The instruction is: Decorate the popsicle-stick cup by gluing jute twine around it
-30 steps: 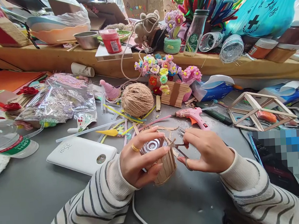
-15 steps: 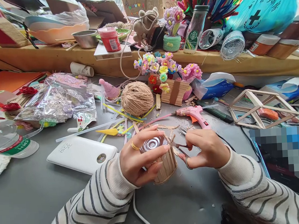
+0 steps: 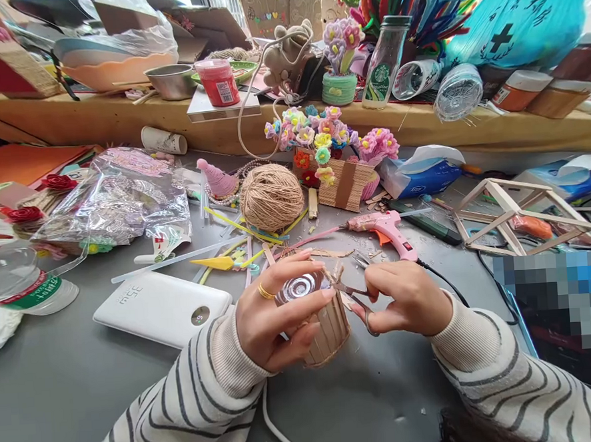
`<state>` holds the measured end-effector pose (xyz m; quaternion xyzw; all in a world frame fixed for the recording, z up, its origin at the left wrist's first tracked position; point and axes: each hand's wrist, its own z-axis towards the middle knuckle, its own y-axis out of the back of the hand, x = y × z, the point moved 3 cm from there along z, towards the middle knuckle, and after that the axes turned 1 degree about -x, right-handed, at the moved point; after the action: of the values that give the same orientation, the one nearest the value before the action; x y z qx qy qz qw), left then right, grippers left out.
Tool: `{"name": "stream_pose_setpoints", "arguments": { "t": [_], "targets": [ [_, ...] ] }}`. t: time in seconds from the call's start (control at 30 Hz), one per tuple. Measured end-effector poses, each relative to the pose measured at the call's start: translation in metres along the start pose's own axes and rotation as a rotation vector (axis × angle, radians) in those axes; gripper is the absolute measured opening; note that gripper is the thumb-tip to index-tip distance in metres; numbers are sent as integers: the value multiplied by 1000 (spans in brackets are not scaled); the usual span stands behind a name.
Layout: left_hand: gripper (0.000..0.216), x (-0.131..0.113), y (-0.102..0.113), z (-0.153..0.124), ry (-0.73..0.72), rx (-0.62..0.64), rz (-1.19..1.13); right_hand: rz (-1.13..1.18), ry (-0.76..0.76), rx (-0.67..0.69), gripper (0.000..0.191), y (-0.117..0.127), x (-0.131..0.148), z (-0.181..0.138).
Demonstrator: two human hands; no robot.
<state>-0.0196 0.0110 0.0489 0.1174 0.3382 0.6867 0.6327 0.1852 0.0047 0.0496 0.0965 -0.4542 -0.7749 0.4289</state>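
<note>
The gray table (image 3: 46,396) spreads out before me. On its left side lie a clear bottle (image 3: 34,293), a crinkled plastic bag (image 3: 124,205) and a white power bank (image 3: 161,309); a white cable (image 3: 275,423) runs toward me. Straight ahead, I see a ball of twine (image 3: 271,199), with a pink glue gun (image 3: 383,227) to its right. On my right sit a blue tissue pack (image 3: 425,176), a wooden frame (image 3: 509,202) and a tablet (image 3: 564,351). Behind, a brown-covered shelf (image 3: 210,136) carries a metal bowl (image 3: 171,82), a green flowerpot (image 3: 340,88) and a glass bottle (image 3: 386,62).

Craft workspace, twine ball (image 3: 272,197), glue gun (image 3: 390,224)
</note>
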Motion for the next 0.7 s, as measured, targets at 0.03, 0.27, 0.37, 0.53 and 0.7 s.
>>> {"name": "stream_pose_setpoints", "arguments": {
  "t": [0.03, 0.27, 0.37, 0.53, 0.7],
  "targets": [
    [36, 0, 0, 0, 3, -1, -1, -1, 4, 5, 25, 0, 0, 0],
    [33, -1, -1, -1, 27, -74, -21, 2, 30, 1, 28, 1, 1, -1],
    [36, -1, 0, 0, 1, -17, -6, 14, 22, -16, 28, 3, 1, 0],
    [34, -1, 0, 0, 17, -47, -12, 23, -16, -66, 28, 10, 1, 3],
    [35, 1, 1, -2, 62, -55, -42, 131, -104, -12, 34, 19, -8, 6]
  ]
}}
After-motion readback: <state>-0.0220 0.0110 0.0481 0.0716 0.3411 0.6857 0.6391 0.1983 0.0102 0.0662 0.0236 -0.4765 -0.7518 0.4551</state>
